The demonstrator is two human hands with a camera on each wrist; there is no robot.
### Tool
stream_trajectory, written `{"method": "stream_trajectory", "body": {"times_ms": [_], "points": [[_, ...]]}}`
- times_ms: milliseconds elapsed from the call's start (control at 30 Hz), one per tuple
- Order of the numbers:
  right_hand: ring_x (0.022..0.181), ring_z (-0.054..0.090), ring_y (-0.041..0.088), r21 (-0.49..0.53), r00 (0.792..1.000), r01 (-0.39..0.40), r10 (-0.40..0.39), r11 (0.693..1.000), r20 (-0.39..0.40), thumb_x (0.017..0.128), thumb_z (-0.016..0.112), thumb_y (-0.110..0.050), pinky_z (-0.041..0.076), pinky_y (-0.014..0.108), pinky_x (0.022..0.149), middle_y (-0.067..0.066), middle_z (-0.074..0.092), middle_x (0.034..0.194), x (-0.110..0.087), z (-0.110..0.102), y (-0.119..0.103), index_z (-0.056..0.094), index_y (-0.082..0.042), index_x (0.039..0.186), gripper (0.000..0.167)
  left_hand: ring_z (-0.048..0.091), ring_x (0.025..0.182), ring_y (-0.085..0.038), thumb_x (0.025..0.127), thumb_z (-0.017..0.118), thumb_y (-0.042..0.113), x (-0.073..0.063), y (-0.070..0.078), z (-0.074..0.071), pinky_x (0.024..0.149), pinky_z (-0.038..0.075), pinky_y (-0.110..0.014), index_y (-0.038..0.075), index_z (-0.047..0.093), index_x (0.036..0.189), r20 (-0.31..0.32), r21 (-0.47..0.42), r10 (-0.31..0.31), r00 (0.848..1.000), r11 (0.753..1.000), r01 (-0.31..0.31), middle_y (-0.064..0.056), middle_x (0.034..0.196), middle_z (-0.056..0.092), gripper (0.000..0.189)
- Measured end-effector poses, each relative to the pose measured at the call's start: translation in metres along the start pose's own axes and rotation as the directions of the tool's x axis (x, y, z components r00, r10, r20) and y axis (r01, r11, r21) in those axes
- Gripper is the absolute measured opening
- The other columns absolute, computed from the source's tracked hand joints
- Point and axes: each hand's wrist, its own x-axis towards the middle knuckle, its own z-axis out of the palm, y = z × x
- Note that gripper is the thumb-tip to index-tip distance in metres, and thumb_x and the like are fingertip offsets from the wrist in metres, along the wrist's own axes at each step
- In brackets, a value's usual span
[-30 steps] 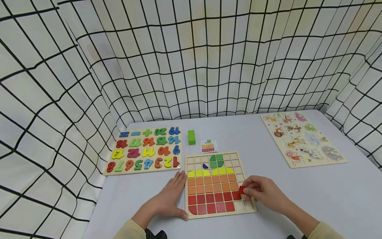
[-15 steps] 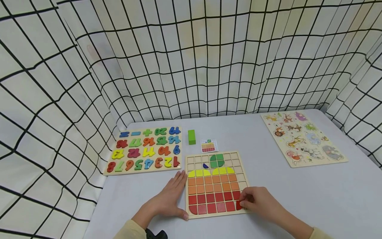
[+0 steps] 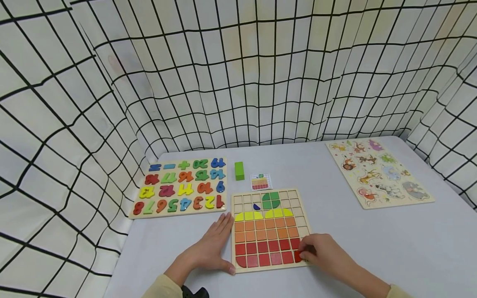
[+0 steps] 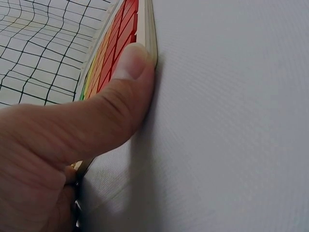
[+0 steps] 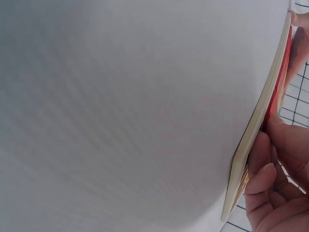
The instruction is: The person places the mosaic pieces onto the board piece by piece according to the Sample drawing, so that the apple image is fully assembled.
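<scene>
A wooden grid board (image 3: 302,210) holds rows of red, orange and yellow tiles, a green rounded shape (image 3: 271,200) and a small dark blue tile (image 3: 256,206). Along the board's left edge lies my left hand (image 3: 210,245), fingers straight; in the left wrist view its thumb (image 4: 131,63) presses the near corner. My right hand (image 3: 325,253) pinches a red tile (image 3: 297,256) at the right end of the bottom red row, fingertips down at the board. Those fingers cover part of the tile and the board's lower right corner.
A number puzzle board (image 3: 178,186) lies left of the grid board. Behind the grid board are a green block (image 3: 239,171) and a small pattern card (image 3: 261,182). An animal puzzle board (image 3: 380,174) lies far right. Black netting (image 3: 257,82) surrounds the white table.
My right hand has brought the red tile down and slightly left, from beside the upper red row to the end of the bottom red row. My left hand has stayed put.
</scene>
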Motion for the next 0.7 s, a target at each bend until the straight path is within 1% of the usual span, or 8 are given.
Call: {"method": "stream_trajectory", "body": {"times_ms": [133,200,333,433,533,700], "points": [[0.075,0.054,0.0,-0.046,0.999,0.049,-0.049,0.998,0.003,0.085,0.081,-0.01,0.053,0.02,0.066,-0.009,0.07,0.086,0.0,-0.0009,0.001,0.075,-0.015,0.086,0.008,-0.001,0.161,-0.035,0.069,0.089,0.056,-0.0002,0.0005,0.0003,0.129,0.012,-0.058,-0.001,0.013,0.163,0.003,-0.002,-0.006,1.0,1.0,0.006,-0.017,0.173,0.005,0.134],[0.076,0.054,-0.001,-0.051,0.997,0.076,-0.076,0.996,0.013,0.085,0.082,-0.01,0.053,0.02,0.066,-0.01,0.07,0.086,0.0001,-0.0013,0.002,0.075,-0.015,0.087,0.009,-0.001,0.161,-0.035,0.069,0.089,0.055,-0.0009,0.0011,0.0,0.129,0.011,-0.057,-0.001,0.012,0.163,0.004,-0.007,-0.009,1.0,1.0,0.009,-0.016,0.173,0.005,0.134],[0.071,0.05,-0.003,-0.014,0.993,0.113,-0.113,0.994,0.019,0.084,0.081,-0.006,0.05,0.019,0.062,-0.012,0.066,0.081,0.0,-0.0015,0.0028,0.07,-0.015,0.084,0.015,0.0,0.161,-0.035,0.069,0.089,0.054,-0.0021,0.0024,-0.0004,0.129,0.012,-0.057,-0.002,0.012,0.162,0.002,-0.012,-0.007,1.0,1.0,0.007,-0.017,0.173,0.005,0.134],[0.069,0.048,-0.004,-0.006,0.991,0.133,-0.133,0.991,0.0,0.084,0.081,-0.003,0.048,0.018,0.059,-0.013,0.062,0.077,-0.001,-0.0006,0.0024,0.065,-0.017,0.08,0.021,0.0,0.161,-0.036,0.069,0.089,0.054,-0.0028,0.0026,-0.0004,0.129,0.012,-0.057,-0.002,0.012,0.162,0.002,-0.013,-0.002,1.0,1.0,0.002,-0.018,0.173,0.005,0.134],[0.069,0.047,-0.004,-0.018,0.99,0.138,-0.138,0.99,-0.015,0.084,0.081,-0.004,0.047,0.018,0.059,-0.014,0.06,0.075,-0.0019,0.0004,0.0024,0.062,-0.018,0.078,0.024,0.0,0.161,-0.035,0.069,0.089,0.054,-0.0029,0.0024,-0.0005,0.129,0.012,-0.057,-0.002,0.012,0.162,0.003,-0.011,-0.003,1.0,1.0,0.003,-0.017,0.173,0.005,0.134],[0.069,0.047,-0.003,-0.044,0.993,0.112,-0.113,0.993,-0.016,0.084,0.081,-0.004,0.047,0.019,0.059,-0.015,0.057,0.074,-0.0016,-0.0019,0.0018,0.061,-0.019,0.078,0.026,-0.001,0.161,-0.035,0.069,0.089,0.055,-0.0013,0.0008,-0.0004,0.13,0.011,-0.056,-0.001,0.012,0.163,0.005,-0.002,-0.003,1.0,1.0,0.003,-0.017,0.173,0.005,0.134]]}}
